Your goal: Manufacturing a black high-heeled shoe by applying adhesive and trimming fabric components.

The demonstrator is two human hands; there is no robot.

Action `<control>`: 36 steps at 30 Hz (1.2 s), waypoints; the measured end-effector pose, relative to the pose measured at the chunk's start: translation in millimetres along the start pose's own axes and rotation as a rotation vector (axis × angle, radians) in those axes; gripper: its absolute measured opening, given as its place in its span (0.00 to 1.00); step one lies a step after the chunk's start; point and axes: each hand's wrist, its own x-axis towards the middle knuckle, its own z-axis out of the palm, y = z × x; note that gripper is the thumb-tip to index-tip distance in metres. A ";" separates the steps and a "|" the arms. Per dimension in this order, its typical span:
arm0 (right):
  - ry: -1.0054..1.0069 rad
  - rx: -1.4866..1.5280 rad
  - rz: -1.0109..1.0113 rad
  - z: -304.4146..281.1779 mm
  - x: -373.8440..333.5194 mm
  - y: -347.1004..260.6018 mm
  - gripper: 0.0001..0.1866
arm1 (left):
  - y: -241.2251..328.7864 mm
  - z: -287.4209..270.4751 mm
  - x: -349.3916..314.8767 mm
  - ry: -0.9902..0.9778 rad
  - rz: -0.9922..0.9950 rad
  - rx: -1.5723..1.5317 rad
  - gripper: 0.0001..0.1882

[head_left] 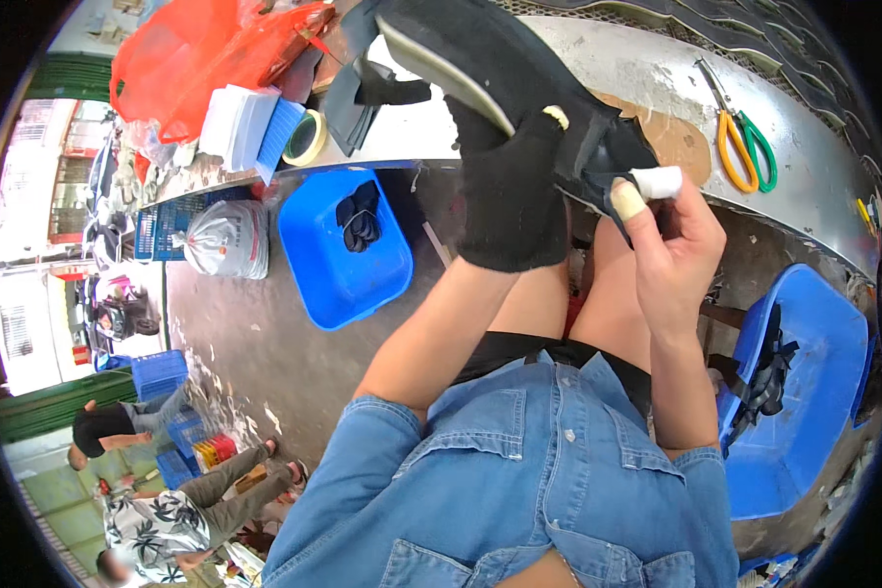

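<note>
A long black piece shaped like a shoe upper (519, 59), with a pale curved edge, is held up above my lap at the table's edge. My left hand (514, 191), in a black glove with the thumb tip wrapped in pale tape, is closed on its near side. At the piece's right end, a folded flap meets my right hand (678, 230). That hand is bare except for pale tape on the thumb and a white cover on a finger; thumb and fingers pinch the flap's edge. The fingers of my left hand are partly hidden behind the piece.
Scissors (738, 147) with orange and green handles lie on the metal table (804, 191). Leftward are a tape roll (306, 137), a red plastic bag (191, 64) and black strips. Blue tubs (328, 284) (784, 485) flank my legs. Two people are at the far left.
</note>
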 end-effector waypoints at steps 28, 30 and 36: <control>-0.229 0.160 0.201 -27.3 40.7 1.7 0.10 | 39.4 -3.7 -6.2 0.058 -0.059 0.141 0.22; -0.168 0.114 0.126 -28.5 40.3 4.0 0.11 | 38.9 -3.4 -4.7 0.076 -0.030 0.142 0.24; -0.243 -0.567 -0.435 3.9 7.2 -36.8 0.22 | 23.8 -6.6 10.3 0.076 0.015 0.032 0.25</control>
